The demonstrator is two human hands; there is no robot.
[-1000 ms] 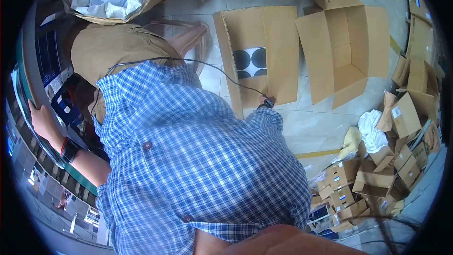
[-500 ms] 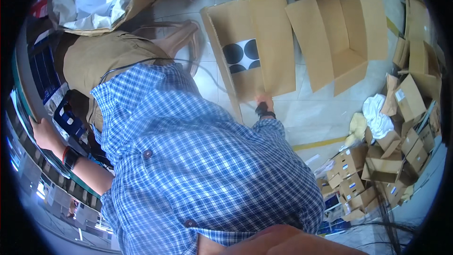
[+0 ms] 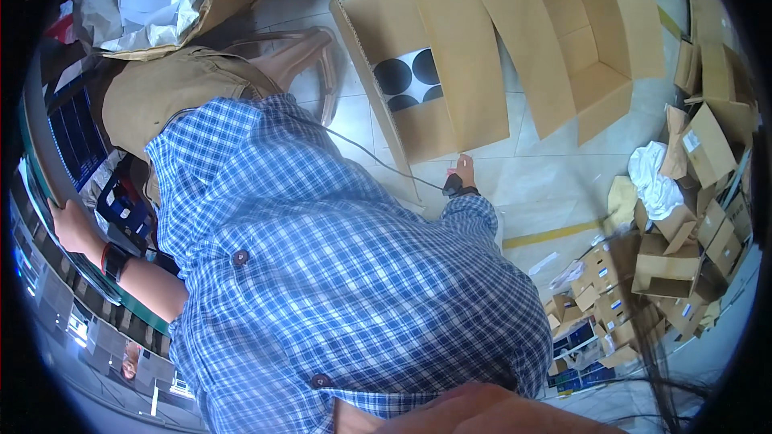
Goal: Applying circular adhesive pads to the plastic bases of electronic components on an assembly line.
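My left hand (image 3: pixel 74 229) lies on the green table edge (image 3: pixel 48 173) at the far left, its fingers spread over the rim. My right hand (image 3: pixel 463 169) is low beside the near edge of an opened cardboard box (image 3: pixel 474 72); its thumb stands apart from the fingers and nothing shows in it. Whether the fingertips touch the cardboard I cannot tell. Inside the box a white insert with several round black shapes (image 3: pixel 393 77) shows past a flap. A small dark device (image 3: pixel 453 185) with a cable sits at my right wrist.
A second open carton (image 3: pixel 591 48) stands right of the first. Flattened and torn boxes (image 3: pixel 667 265) are heaped at the far right with a white cloth bag (image 3: pixel 655 181). A brown plastic chair (image 3: pixel 326 72) and a foil-lined carton (image 3: pixel 201 16) are at upper left.
My right hand has shifted slightly right along the box's near edge, and its fingers show more. The view has shifted a little. My left hand stays on the table edge.
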